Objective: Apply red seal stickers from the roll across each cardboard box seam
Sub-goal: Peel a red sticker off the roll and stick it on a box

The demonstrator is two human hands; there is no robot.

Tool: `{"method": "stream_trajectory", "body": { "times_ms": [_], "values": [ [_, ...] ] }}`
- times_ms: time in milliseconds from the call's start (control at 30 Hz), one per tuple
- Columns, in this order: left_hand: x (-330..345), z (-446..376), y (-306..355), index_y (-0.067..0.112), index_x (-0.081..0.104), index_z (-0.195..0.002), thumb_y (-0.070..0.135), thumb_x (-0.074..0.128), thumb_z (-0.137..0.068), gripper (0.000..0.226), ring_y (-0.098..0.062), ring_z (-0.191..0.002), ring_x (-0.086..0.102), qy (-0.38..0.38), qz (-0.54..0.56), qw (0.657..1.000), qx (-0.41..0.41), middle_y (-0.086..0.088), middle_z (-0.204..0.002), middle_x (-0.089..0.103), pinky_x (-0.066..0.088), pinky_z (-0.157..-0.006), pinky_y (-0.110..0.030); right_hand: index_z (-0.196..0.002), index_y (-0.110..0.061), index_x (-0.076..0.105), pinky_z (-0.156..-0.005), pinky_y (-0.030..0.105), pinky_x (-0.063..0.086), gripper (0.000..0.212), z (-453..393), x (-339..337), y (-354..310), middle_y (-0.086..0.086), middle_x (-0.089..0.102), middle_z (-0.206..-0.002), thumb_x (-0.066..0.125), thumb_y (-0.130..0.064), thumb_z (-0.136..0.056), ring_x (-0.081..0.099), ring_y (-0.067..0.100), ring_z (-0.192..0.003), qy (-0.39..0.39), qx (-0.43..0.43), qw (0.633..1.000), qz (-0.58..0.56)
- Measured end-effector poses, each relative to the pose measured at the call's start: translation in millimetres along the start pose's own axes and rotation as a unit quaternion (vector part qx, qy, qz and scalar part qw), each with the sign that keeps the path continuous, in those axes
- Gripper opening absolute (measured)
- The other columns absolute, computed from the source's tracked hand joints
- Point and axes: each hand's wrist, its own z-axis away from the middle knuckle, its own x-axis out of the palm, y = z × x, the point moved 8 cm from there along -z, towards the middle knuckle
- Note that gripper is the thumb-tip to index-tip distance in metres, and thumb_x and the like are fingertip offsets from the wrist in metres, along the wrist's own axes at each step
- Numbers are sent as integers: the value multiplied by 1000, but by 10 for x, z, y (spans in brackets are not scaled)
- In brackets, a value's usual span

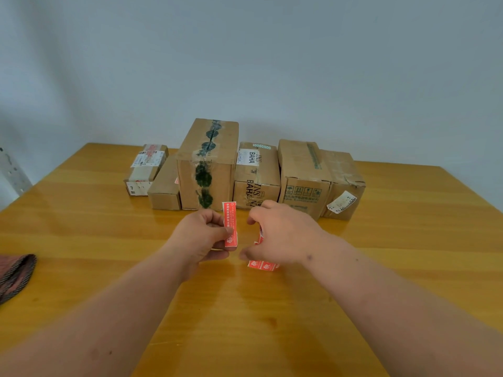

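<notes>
— So, where is the sticker?
— At the middle of the frame: the left hand (202,235) pinches one red seal sticker (230,224) between thumb and fingertips, and it stands upright above the table (81,240).
— And the roll?
— Just right of it, the right hand (283,232) curls round the sticker roll (260,235), mostly hidden behind the fingers; a strip of red stickers (262,265) hangs out under the hand, near the tabletop.
— The boxes?
— Six cardboard boxes in a row across the upper middle, against the wall. The tall box (208,164) at centre has dark green printed tape over its seam. Right of it stands a box marked BAHA (257,172), then two more. Left of it are a low plain box (166,189) and a labelled one (145,170) behind it.
— Anything else?
— A dark patterned cloth (15,276) at the left edge of the frame.
</notes>
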Motion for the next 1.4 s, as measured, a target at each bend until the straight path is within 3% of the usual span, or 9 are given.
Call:
{"method": "stream_trajectory", "body": {
  "times_ms": [133,333,567,733,833,1000,1167,1267,1400],
  "values": [
    [-23,6,5,10,62,-102,8,68,-87,17,-20,-74,72,-5,4,1000,1,-11,-87,74,59,-68,-36,-126,-28,53,-85,38,49,72,-6,-87,-44,-7,50,-115,48,-78,-74,52,14,-102,19,-8,999,-31],
    [-106,35,0,12,62,-105,7,65,-89,17,-20,-77,71,6,40,999,-10,-12,-92,73,57,-64,-33,-98,-26,62,-89,35,46,21,64,-331,-78,-9,54,-101,52,-43,-91,49,11,-97,141,13,985,-101],
    [-270,113,128,10,62,-105,5,60,-91,16,-20,-73,69,26,97,995,25,-11,-87,73,54,-64,-32,-86,-26,62,-72,18,41,12,181,-472,-322,-12,53,-92,52,-25,-93,52,3,-85,199,30,958,-202],
    [-409,230,243,10,61,-99,6,63,-89,11,-13,-65,66,25,132,989,69,-5,-77,72,48,-58,-27,-90,-28,55,-55,17,42,7,247,-314,-487,-10,60,-84,51,-33,-94,58,6,-74,158,93,925,-334],
    [-481,295,223,10,61,-95,5,64,-88,8,-11,-61,63,22,151,985,82,-4,-73,71,45,-59,-27,-95,-22,53,-61,33,58,14,284,-43,-569,2,65,-84,52,-36,-94,67,18,-72,84,148,865,-472],
    [-509,381,86,8,63,-87,3,65,-87,5,-14,-62,60,9,173,982,77,-8,-70,69,42,-58,-26,-94,-18,58,-54,22,50,15,315,216,-733,3,65,-87,49,-28,-98,60,9,-62,51,142,827,-542],
    [-551,474,-5,10,60,-93,8,68,-86,11,-16,-62,61,31,181,981,68,-8,-72,70,44,-58,-29,-90,-16,60,-55,21,48,14,361,294,-778,3,66,-81,51,-25,-97,58,6,-59,61,127,802,-581],
    [-597,615,27,13,61,-92,16,70,-86,11,-19,-68,67,86,49,989,113,-5,-77,70,52,-64,-32,-89,-17,60,-55,22,47,16,402,335,-746,2,64,-78,50,-26,-97,56,4,-57,79,143,802,-574],
    [-498,745,-9,17,68,-91,17,69,-86,4,-18,-76,70,52,36,990,126,-3,-82,73,56,-72,-34,-88,-17,61,-58,22,48,17,439,368,-711,0,65,-77,51,-29,-97,57,4,-58,94,136,806,-568]
  ]
}}
